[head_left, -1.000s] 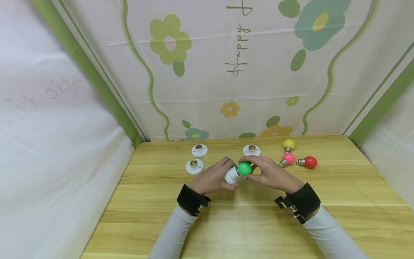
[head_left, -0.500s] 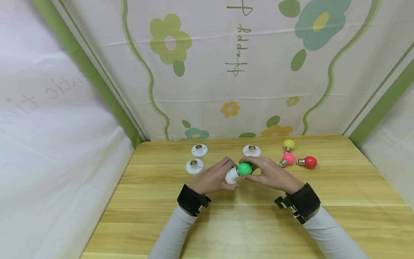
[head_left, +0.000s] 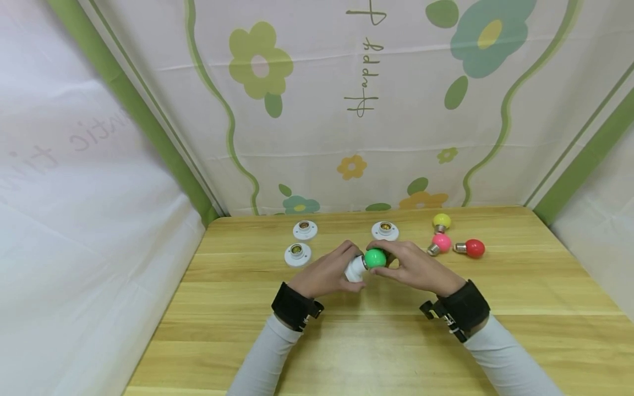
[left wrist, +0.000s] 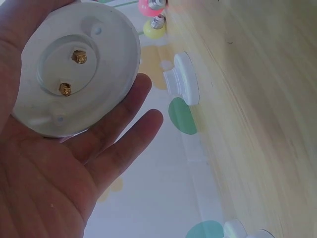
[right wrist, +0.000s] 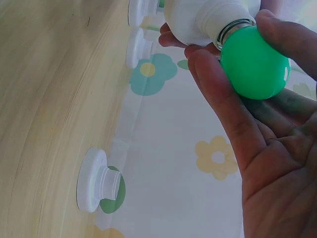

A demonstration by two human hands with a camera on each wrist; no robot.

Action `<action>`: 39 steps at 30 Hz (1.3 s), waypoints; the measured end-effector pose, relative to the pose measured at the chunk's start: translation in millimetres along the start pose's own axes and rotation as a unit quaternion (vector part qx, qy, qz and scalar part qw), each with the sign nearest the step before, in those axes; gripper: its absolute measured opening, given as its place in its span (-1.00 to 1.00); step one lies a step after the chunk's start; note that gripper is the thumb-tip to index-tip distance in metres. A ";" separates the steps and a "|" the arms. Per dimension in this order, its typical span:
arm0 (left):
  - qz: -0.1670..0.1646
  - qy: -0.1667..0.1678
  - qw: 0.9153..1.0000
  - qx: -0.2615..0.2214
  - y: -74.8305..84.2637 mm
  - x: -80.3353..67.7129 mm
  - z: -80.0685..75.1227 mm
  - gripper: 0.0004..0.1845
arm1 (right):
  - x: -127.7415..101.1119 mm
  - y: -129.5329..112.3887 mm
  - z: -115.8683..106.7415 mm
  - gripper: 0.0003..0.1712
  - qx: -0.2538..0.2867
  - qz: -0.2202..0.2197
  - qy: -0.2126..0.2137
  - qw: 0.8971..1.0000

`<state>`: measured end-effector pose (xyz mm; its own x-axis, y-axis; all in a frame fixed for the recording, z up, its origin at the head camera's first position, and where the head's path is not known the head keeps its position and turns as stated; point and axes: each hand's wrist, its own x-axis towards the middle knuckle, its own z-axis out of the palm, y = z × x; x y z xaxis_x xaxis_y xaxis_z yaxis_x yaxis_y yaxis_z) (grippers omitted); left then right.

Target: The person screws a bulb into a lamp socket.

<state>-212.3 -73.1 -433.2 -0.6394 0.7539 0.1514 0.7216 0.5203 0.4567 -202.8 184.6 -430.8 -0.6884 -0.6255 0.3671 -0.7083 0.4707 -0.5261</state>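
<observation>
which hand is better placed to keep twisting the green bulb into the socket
Right, probably. The right hand already has its fingers round the green bulb, while the left hand holds the white socket.

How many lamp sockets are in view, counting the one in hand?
4. One white socket is held by the left hand, with the green bulb in it; three stand on the table: far left, near left, far centre. None seems hidden.

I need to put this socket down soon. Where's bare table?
Bare wood lies along the near table edge by the wrists, and far right past the red bulb. Crowded: the back row of three sockets and bulbs.
</observation>
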 end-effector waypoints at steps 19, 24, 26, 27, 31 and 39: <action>0.001 -0.003 1.000 -0.001 0.2 2.1 2.6 -0.43 | 0.7 -2.3 -2.4 -0.60 -0.014 0.034 -0.019 0.999; 0.004 -0.001 1.000 0.003 0.1 2.4 3.7 -0.42 | 0.9 -2.3 -2.7 -0.63 -0.018 0.035 -0.020 0.999; 0.005 0.003 1.000 0.010 0.0 2.3 3.9 -0.41 | 0.6 -2.3 -3.0 -0.62 -0.018 0.037 -0.019 0.999; 0.005 0.005 1.000 0.013 0.0 2.2 4.1 -0.41 | 0.4 -2.3 -3.1 -0.60 -0.019 0.038 -0.019 0.999; 0.005 0.013 1.000 0.026 -0.7 1.5 5.2 -0.38 | -0.3 -1.0 -3.0 -0.55 -0.020 0.039 -0.018 0.999; -0.019 0.007 0.999 0.031 -1.3 1.3 7.0 -0.27 | -1.1 1.3 -2.8 -0.46 -0.020 0.007 0.015 1.000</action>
<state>-212.2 -69.9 -439.8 -0.6703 0.7272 0.1476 0.7111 0.5728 0.4077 -203.4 187.6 -429.8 -0.7021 -0.6004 0.3829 -0.7040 0.5042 -0.5001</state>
